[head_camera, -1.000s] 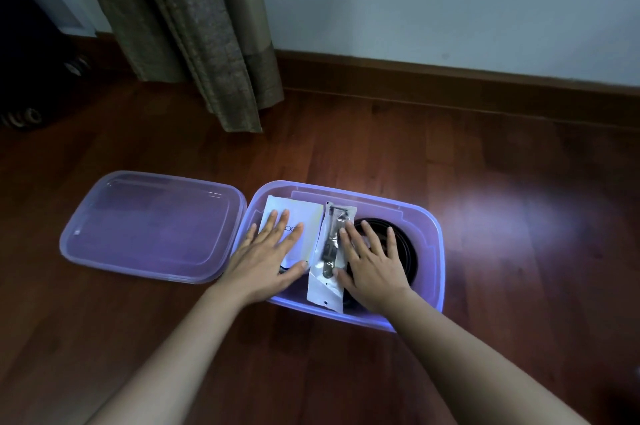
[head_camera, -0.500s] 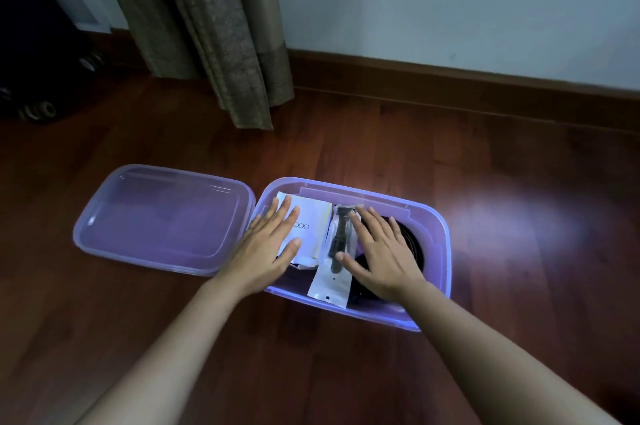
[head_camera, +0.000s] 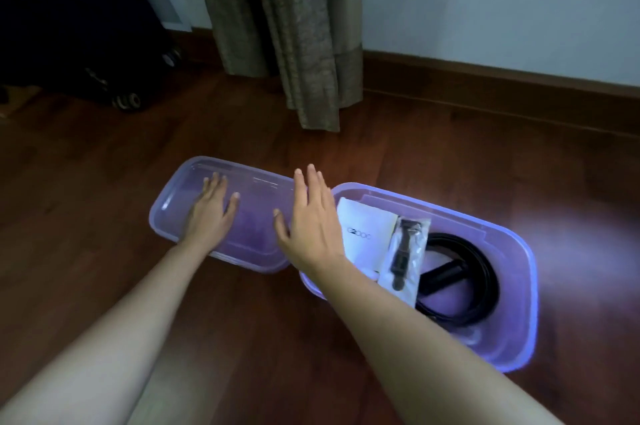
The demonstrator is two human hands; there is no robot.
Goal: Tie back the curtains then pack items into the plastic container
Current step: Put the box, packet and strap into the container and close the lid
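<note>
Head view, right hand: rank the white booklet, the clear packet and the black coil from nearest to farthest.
From the right hand:
1. White booklet, just to its right, at the left end of the container.
2. Clear packet, next over, beside the booklet.
3. Black coil, farthest, in the container's right half.

The lid (head_camera: 254, 244) lies on the floor (head_camera: 277, 338) left of my container (head_camera: 531, 289); inside, left to right: booklet (head_camera: 367, 227), packet (head_camera: 407, 251), coiled cord (head_camera: 486, 272).
</note>
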